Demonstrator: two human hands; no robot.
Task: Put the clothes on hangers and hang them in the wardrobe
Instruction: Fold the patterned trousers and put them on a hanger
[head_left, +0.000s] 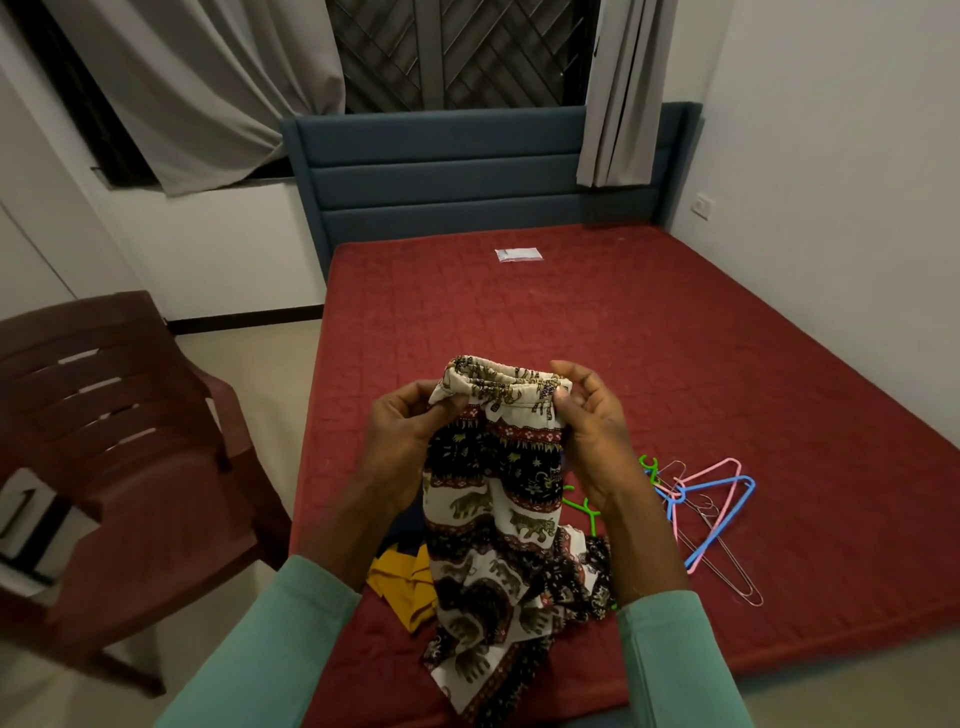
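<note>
A person in light green sleeves stands at the foot edge of a bed, holding up a pair of elephant-print trousers (493, 519) in cream, black and red. The left hand (410, 431) grips one end of the gathered elastic waistband with curled fingers. The right hand (587, 431) pinches the other end between thumb and fingertips. The trousers hang down between the forearms, and their lower part is bunched on the red mattress (675, 364) at its near edge.

A crumpled yellow garment (400, 577) lies on the mattress near the near left corner, partly hidden behind the trousers and the left forearm. To the right of the hands, towards the near right part of the mattress, a loose tangle of hangers lies flat: a pink hanger (711, 483), a blue hanger (722, 514) and a wire hanger (727, 566) overlap. A green hanger (587, 506) is mostly covered by the right wrist.

A small white packet (518, 254) rests near the head edge, below a blue padded headboard (441, 171). A dark brown plastic chair (119, 441) stands on the floor beside the left edge of the bed. Grey curtains (208, 93) frame a window grille (467, 52).
</note>
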